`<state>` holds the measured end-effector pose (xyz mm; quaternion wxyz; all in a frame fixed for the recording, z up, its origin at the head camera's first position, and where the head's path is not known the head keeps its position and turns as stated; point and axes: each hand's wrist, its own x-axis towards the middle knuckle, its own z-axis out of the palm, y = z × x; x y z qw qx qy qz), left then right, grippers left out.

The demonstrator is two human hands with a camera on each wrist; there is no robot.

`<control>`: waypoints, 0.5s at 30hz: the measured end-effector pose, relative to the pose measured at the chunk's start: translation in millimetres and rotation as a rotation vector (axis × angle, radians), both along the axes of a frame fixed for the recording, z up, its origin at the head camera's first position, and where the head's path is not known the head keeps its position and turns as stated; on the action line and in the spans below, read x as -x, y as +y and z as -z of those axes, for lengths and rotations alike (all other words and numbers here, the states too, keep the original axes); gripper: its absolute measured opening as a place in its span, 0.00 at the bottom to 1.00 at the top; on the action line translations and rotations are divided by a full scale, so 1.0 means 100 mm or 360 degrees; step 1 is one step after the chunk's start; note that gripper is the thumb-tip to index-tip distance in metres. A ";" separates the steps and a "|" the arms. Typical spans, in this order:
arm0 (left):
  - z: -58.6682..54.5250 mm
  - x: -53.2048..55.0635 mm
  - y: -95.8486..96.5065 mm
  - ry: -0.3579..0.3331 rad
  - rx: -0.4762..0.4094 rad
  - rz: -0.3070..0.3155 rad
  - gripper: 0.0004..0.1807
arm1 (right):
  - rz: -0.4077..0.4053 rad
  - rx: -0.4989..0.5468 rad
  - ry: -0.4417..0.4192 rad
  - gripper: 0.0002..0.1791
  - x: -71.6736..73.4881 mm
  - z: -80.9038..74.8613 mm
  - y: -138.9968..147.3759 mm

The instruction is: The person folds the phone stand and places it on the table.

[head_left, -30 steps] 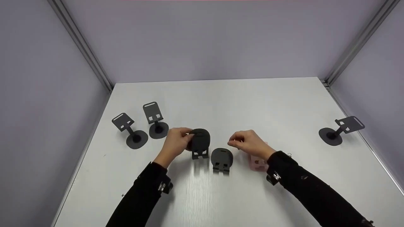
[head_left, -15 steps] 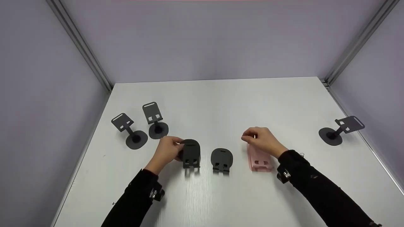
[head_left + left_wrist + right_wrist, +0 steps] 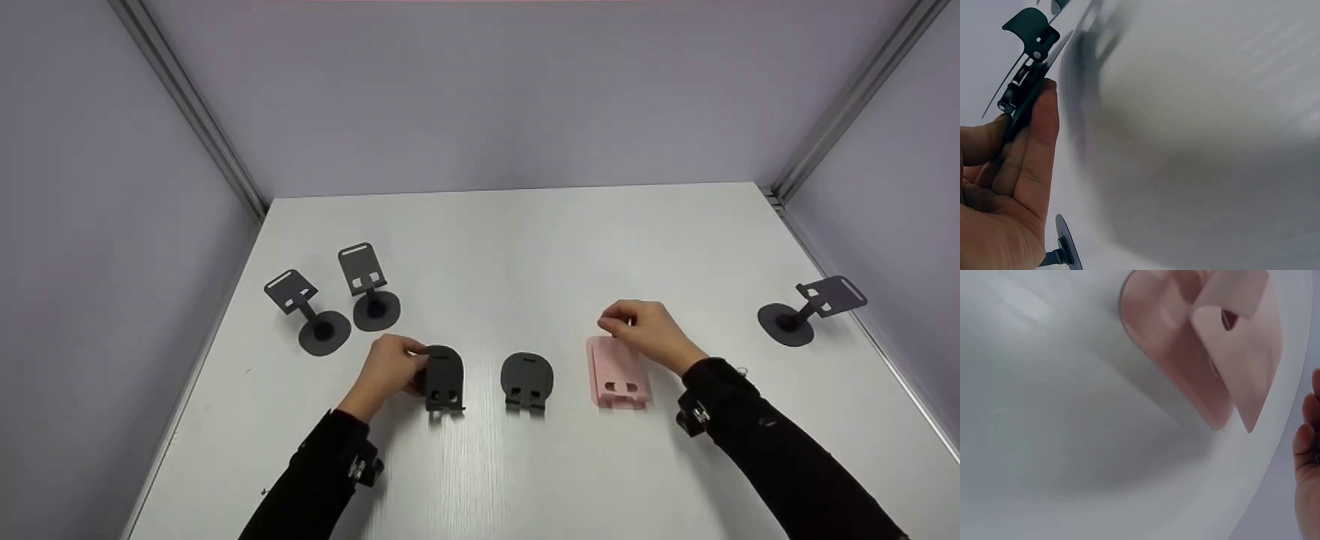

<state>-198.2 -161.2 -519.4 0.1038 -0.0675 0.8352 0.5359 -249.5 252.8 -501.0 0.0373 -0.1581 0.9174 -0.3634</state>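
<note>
My left hand (image 3: 390, 367) pinches a folded dark grey phone stand (image 3: 445, 369) by its left edge, thumb on one side and fingers on the other. Seen from the left wrist, the stand's hinge and curved lip (image 3: 1030, 28) stick out beyond the fingertips, close over the table. Just behind a pink folded phone stand (image 3: 616, 367), my right hand (image 3: 649, 331) hovers with loosely curled fingers and nothing in them. The right wrist view shows the pink stand's plate (image 3: 1241, 354) tilted above its base, apart from the fingers (image 3: 1304, 439). Between both hands lies another folded dark stand (image 3: 527, 373).
Two unfolded dark phone stands, one with its base (image 3: 325, 333) at far left and one with its plate (image 3: 361, 268) behind, stand on the white table (image 3: 480, 480). A third unfolded stand (image 3: 786, 325) is near the right edge. Pale walls (image 3: 480, 97) enclose three sides.
The left hand has carried the dark stand left and toward the front, lowering it. The right hand has moved right, uncovering the pink stand.
</note>
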 end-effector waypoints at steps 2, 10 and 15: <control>0.02 0.00 -0.01 0.0021 0.0056 -0.0006 0.09 | 0.0014 0.0003 -0.0010 0.09 0.00 0.00 0.04; 0.06 -0.01 -0.02 0.0161 0.0458 0.0023 0.10 | 0.0033 0.0037 -0.0028 0.11 -0.01 0.00 0.14; 0.06 -0.04 -0.04 0.0215 0.0692 0.0050 0.10 | 0.0049 0.0010 -0.0002 0.11 0.01 -0.02 0.18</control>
